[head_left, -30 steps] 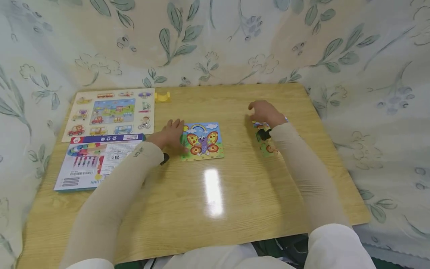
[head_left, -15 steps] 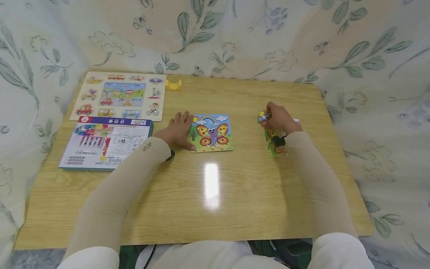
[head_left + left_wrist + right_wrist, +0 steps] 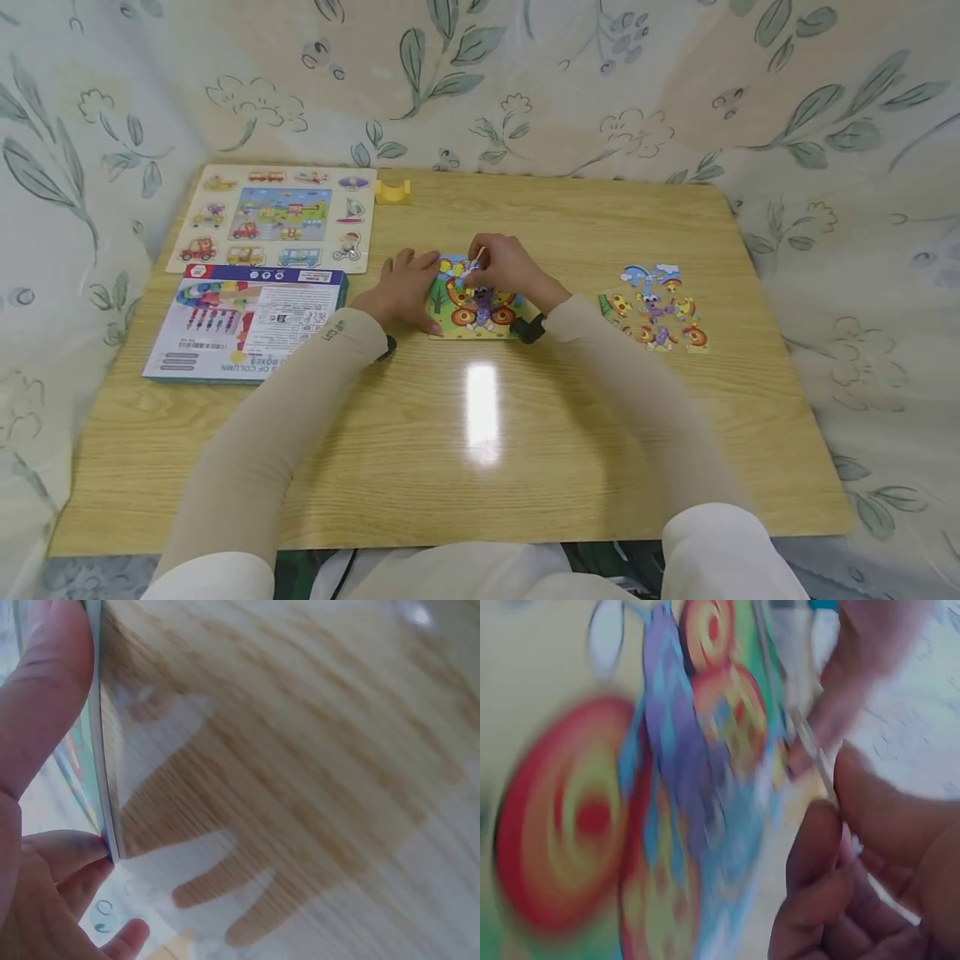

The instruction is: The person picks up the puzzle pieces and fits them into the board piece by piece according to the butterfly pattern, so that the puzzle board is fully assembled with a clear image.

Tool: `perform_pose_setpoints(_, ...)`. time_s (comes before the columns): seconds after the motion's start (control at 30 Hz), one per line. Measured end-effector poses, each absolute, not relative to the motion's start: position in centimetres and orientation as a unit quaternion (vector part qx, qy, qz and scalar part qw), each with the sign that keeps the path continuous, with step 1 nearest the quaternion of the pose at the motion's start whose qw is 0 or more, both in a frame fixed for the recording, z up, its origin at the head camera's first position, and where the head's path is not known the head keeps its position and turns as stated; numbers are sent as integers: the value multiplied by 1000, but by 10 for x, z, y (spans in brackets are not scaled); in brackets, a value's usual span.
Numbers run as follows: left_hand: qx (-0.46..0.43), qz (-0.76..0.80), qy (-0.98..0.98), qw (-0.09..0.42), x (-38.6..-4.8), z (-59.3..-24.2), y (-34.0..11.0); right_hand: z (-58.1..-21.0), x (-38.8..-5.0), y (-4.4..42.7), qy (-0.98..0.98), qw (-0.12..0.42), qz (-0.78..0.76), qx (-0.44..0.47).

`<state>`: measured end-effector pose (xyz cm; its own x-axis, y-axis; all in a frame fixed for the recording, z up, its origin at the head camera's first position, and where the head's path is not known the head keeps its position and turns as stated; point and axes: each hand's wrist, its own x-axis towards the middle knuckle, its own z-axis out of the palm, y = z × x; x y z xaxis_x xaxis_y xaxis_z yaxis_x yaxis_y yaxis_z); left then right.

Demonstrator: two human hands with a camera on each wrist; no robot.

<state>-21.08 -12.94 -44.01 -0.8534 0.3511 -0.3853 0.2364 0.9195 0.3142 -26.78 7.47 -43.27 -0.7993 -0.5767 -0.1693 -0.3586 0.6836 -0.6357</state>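
A butterfly puzzle board lies flat on the table in the head view. My left hand rests at its left side, fingers spread and touching the edge. In the left wrist view the thumb lies along the board's edge. Over the upper part of the board, my right hand pinches a small puzzle piece between thumb and fingers. The piece shows edge-on in the right wrist view, so most of its picture is hidden. Several loose puzzle pieces lie to the right, grouped on the table.
At the far left a vehicle picture board lies behind a flat printed box. A yellow plastic part sits beside that board. The wooden table meets a floral curtain at the back.
My right hand has picked a puzzle piece from the loose group and carried it left over the butterfly board. The left hand has stayed at the board's left edge.
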Motion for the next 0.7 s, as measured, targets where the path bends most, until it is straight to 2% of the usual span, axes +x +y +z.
perform_pose_setpoints(0.33, 157, 99, 960, 208, -215, -442, -128, -448, -266, 44, 934, 157, -221, -235)
perform_pose_setpoints(0.7, 157, 100, 961, 203, -215, -442, -128, -451, -276, 31, 949, 163, -183, -197)
